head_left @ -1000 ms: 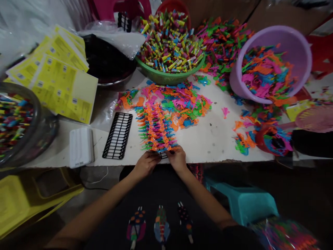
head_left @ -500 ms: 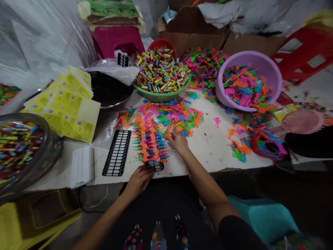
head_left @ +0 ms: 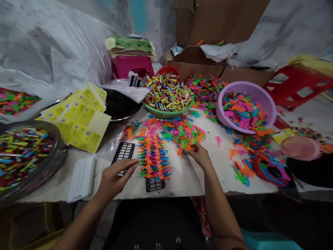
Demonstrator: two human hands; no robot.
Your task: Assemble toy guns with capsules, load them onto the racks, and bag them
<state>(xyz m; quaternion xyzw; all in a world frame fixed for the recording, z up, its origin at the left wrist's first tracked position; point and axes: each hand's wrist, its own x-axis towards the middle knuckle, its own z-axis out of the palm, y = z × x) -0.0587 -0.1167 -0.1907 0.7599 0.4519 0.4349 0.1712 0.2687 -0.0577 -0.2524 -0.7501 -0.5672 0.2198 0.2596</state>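
Observation:
Rows of small bright plastic pieces (head_left: 153,156) in orange, pink, green and blue stand packed in a black plastic grid rack (head_left: 155,185), whose near end shows bare. To its left, my left hand (head_left: 111,178) hovers with thumb and forefinger stretched out, their tips close to the rows; nothing shows between them. Partly under that hand lies a second black grid rack (head_left: 125,151). My right hand (head_left: 201,157) has its fingers closed at the near edge of a loose pile of plastic pieces (head_left: 179,130), pinching an orange plastic piece (head_left: 181,150).
A green bowl of small wrapped tubes (head_left: 169,114) and a purple basin of plastic pieces (head_left: 220,113) stand farther back. On the left are yellow printed sheets (head_left: 83,126), a white box-shaped device (head_left: 82,178) and a clear-walled tub (head_left: 56,139). A red basket (head_left: 257,170) sits right.
My left hand has left the rack's near end and risen to the left of the rows. My right hand has moved right, away from the rows, along the pile. The view has tilted up.

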